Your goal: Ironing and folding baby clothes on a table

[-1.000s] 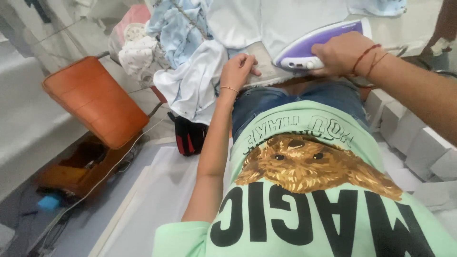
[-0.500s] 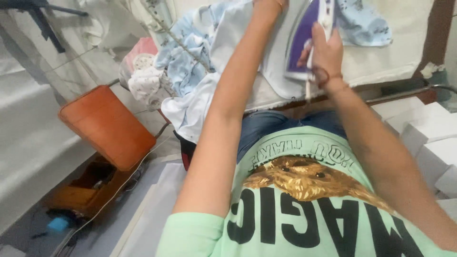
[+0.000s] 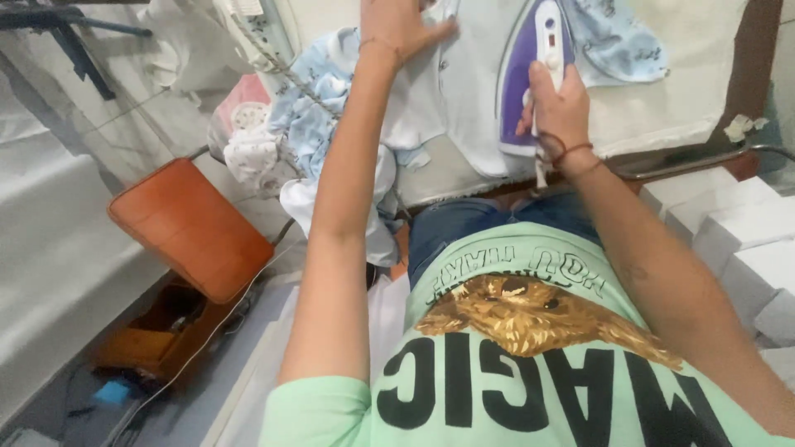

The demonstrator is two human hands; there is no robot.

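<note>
My right hand (image 3: 556, 112) grips the handle of a purple and white clothes iron (image 3: 530, 62) that rests sole-down on a white garment (image 3: 460, 91). The garment lies spread on a pale ironing surface (image 3: 696, 91). My left hand (image 3: 402, 25) presses flat on the garment to the left of the iron, fingers spread, partly cut off by the top edge. A light blue printed garment (image 3: 621, 45) lies just right of the iron.
A heap of light blue and white clothes (image 3: 306, 141) hangs off the surface's left end. An orange stool (image 3: 186, 223) stands below left, with a cord across the floor. White blocks (image 3: 737, 240) sit at the right.
The iron has gone from lying crosswise near the board's front edge to pointing away from me. My left hand slid further up the white garment, and the view tilted to show more of the board.
</note>
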